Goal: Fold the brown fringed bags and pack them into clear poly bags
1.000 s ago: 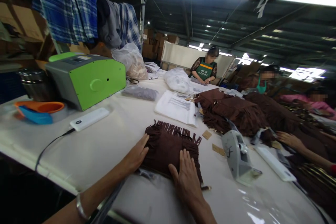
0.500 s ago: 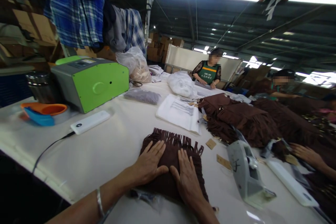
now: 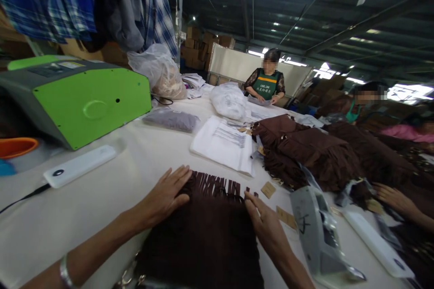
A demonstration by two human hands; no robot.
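A dark brown fringed piece (image 3: 206, 235) lies on the white table in front of me, its fringe pointing away and metal rings at its lower left. My left hand (image 3: 166, 196) rests at its upper left edge, fingers stretched out, palm down. At the upper right edge is my right hand (image 3: 266, 221), its thumb and fingers brought together near the fringe. Whether fabric is between those fingertips is too small to tell.
A green machine (image 3: 98, 104) and a white power bank (image 3: 79, 166) are at left. White bags (image 3: 224, 144) lie ahead. A tape dispenser (image 3: 315, 235) and brown fringed pieces (image 3: 312, 153) are at right, where another person's hand (image 3: 396, 201) rests. A person in an apron (image 3: 266, 83) stands beyond.
My hands have moved apart, from the middle of the brown piece to its two sides. More of the piece shows, larger and nearer, and the view has shifted.
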